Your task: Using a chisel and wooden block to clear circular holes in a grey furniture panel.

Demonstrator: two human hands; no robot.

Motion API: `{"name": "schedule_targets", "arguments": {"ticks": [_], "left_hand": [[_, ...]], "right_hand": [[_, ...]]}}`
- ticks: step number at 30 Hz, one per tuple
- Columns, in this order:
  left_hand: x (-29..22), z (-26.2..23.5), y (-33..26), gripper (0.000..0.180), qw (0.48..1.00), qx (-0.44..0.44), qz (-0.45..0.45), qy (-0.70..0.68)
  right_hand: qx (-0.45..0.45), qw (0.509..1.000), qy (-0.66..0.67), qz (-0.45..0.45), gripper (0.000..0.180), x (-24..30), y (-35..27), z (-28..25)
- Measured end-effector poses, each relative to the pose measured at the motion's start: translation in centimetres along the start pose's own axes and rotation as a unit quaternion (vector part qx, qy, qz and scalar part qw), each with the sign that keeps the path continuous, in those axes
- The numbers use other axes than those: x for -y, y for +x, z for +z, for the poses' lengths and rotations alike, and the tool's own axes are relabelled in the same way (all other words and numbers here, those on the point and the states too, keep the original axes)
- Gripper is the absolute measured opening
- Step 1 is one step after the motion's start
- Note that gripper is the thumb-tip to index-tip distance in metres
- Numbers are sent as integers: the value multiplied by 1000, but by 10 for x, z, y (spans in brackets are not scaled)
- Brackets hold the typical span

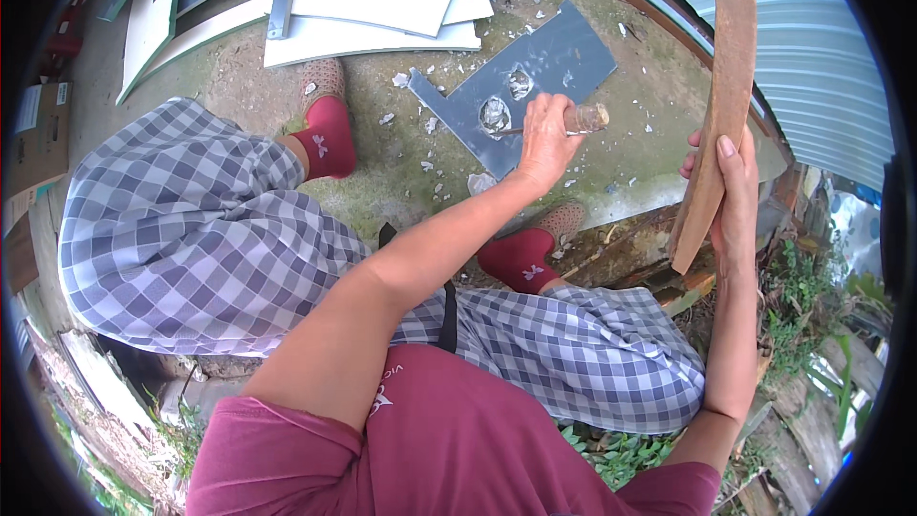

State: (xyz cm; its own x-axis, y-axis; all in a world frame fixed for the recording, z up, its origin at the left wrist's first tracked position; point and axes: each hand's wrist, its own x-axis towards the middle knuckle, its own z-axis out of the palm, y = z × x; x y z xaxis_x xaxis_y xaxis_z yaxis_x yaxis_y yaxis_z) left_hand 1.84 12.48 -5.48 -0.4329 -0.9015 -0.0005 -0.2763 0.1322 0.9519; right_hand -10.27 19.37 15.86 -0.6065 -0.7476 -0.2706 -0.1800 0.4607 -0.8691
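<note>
Clutching one tool, left grip overhangs one two-holed panel; right grip clasps one plank.

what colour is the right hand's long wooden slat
The long wooden slat is brown, clearest in the head view.

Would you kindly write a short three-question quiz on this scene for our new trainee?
1. True or false: the right hand is empty.
2. Choose one: the panel with broken-through patches is a) yellow; b) dark blue-gray; c) red.
3. Fill in: the ____ hand grips the tool with the rounded wooden end.

Key:
1. False; it holds a long wooden board.
2. b
3. left
</note>
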Motion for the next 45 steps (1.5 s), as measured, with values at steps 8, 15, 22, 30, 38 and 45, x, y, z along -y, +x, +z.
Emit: {"name": "schedule_targets", "arguments": {"ticks": [8, 15, 22, 30, 38, 45], "left_hand": [[0, -9, -1, 38, 998, 57, 28, 8], [-6, -13, 11, 35, 1000, 16, -11, -16], [-4, -14, 14, 35, 999, -13, -8, -35], [-8, -16, 14, 36, 999, -22, -5, -33], [-1, -13, 1, 33, 998, -16, 40, -35], [6, -9, -34, 32, 990, 57, 123, -41]], "right_hand": [[-72, 992, 93, -49, 53, 39, -7, 12], [-205, 972, 99, -48, 60, 19, -44, 57], [-99, 987, 48, 120, 48, -20, -52, 85], [-333, 938, -22, -87, 49, 31, -37, 72], [-106, 966, 116, 203, 49, -59, -69, 110], [-206, 949, 190, 144, 47, -44, -64, 92]]}}
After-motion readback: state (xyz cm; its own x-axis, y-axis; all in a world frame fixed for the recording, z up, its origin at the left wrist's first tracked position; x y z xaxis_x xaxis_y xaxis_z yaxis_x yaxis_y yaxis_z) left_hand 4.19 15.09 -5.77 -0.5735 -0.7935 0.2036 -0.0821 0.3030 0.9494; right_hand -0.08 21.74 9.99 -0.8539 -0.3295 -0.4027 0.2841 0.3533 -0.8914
